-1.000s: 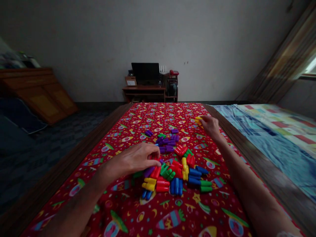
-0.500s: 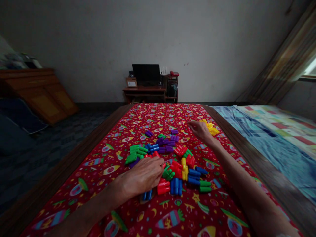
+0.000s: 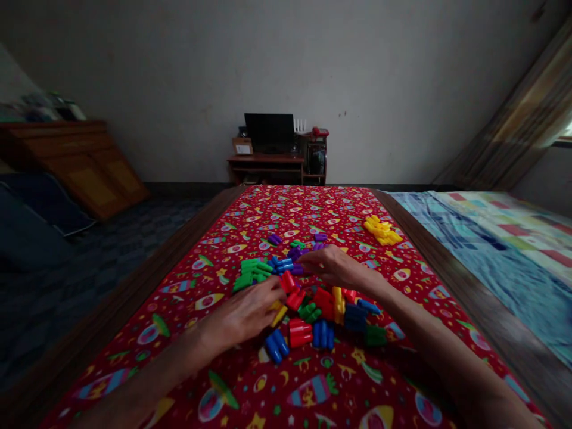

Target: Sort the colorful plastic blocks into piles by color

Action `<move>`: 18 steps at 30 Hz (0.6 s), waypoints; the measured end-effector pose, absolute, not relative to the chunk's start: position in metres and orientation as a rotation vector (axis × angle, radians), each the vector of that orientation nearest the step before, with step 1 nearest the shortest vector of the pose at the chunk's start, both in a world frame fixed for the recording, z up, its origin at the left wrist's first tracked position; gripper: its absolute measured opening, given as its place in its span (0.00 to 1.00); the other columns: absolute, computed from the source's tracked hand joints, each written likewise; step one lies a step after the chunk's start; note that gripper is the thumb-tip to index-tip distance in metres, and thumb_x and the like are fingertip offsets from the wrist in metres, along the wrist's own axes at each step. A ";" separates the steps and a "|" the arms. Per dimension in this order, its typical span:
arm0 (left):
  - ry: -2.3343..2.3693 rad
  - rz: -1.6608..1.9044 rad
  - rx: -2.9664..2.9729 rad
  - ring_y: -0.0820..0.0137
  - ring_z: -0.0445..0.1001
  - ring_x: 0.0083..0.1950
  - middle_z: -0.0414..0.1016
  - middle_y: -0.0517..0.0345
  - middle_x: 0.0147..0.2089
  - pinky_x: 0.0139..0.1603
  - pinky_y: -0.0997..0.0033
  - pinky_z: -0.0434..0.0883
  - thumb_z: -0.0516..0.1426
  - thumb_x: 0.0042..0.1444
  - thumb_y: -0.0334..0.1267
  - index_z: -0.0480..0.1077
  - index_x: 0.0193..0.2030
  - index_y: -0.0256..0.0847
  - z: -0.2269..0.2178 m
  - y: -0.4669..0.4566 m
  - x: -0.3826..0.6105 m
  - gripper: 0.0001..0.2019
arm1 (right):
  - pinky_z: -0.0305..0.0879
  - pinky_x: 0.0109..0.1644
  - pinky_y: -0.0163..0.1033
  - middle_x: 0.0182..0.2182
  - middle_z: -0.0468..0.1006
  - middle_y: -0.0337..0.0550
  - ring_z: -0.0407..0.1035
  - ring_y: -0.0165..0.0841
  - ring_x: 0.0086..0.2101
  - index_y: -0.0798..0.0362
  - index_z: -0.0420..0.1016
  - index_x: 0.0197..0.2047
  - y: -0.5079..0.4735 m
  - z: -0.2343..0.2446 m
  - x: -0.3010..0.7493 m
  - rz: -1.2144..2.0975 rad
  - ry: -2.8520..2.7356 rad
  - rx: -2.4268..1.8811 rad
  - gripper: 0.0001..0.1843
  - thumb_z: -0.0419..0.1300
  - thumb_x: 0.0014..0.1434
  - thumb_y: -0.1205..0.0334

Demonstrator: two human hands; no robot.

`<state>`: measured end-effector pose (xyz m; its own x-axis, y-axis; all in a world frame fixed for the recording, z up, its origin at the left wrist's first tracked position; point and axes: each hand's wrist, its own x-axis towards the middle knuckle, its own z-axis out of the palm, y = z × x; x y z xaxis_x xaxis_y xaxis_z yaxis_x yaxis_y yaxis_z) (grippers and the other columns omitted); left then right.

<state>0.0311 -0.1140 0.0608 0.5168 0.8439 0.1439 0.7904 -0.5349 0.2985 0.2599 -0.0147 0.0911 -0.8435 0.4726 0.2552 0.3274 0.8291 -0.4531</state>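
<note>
A heap of coloured plastic blocks (image 3: 313, 310) lies on a red patterned cloth (image 3: 286, 381). My left hand (image 3: 243, 313) is curled at the heap's left edge, fingers closed round a yellow block (image 3: 279, 313). My right hand (image 3: 333, 269) hovers palm-down over the heap's far side near purple blocks (image 3: 297, 253), fingers loosely spread and holding nothing I can see. A separate group of yellow blocks (image 3: 381, 230) sits far right. Green blocks (image 3: 250, 273) lie grouped to the left.
The cloth covers a long wooden table with dark edges (image 3: 429, 238). A bed with a checked blanket (image 3: 500, 250) runs along the right. A desk with a monitor (image 3: 272, 149) stands at the far wall, and a wooden cabinet (image 3: 75, 167) at the left.
My right hand left the yellow group at the far right and came back over the heap. My left hand shifted within the heap's left side and closed round a yellow block.
</note>
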 end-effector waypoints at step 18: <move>1.113 0.735 2.694 0.61 0.63 0.63 0.67 0.50 0.60 0.63 0.58 0.64 0.56 0.62 0.44 0.64 0.59 0.45 0.058 -0.085 0.107 0.19 | 0.61 0.37 0.39 0.32 0.80 0.51 0.70 0.38 0.31 0.54 0.76 0.51 0.071 0.067 0.334 -0.136 -1.974 -1.459 0.19 0.54 0.60 0.58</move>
